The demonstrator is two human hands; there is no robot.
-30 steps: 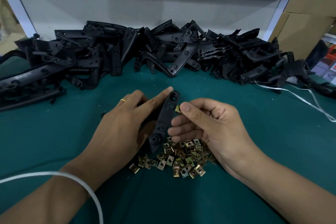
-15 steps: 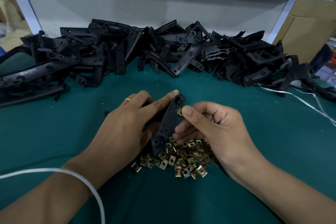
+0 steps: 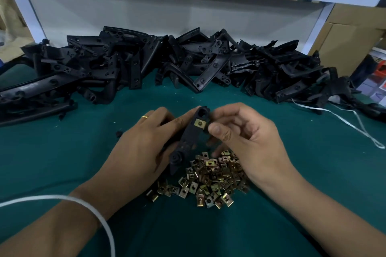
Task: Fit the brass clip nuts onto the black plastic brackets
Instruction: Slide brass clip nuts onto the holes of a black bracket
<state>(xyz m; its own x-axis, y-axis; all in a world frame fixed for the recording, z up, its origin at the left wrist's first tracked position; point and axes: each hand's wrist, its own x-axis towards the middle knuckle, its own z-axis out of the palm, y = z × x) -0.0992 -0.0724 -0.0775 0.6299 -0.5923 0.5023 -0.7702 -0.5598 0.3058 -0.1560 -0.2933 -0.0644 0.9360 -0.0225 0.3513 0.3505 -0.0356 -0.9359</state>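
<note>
My left hand (image 3: 137,152) grips a long black plastic bracket (image 3: 184,146), held upright and tilted over the green table. A brass clip nut (image 3: 199,123) sits on the bracket's upper end, just below its round hole. My right hand (image 3: 246,142) pinches that end: the thumb presses the clip nut's right edge and the fingers curl behind the bracket's top. A heap of loose brass clip nuts (image 3: 208,181) lies on the cloth below both hands.
A long pile of black brackets (image 3: 146,64) runs across the back of the green table (image 3: 62,162). White strapping (image 3: 359,123) trails at the right, and another loop (image 3: 87,202) crosses my left forearm. Cardboard boxes (image 3: 351,44) stand behind at the right.
The clip nut that my right hand pinched beside the bracket now sits on the bracket's upper end. Both hands and the bracket rose slightly.
</note>
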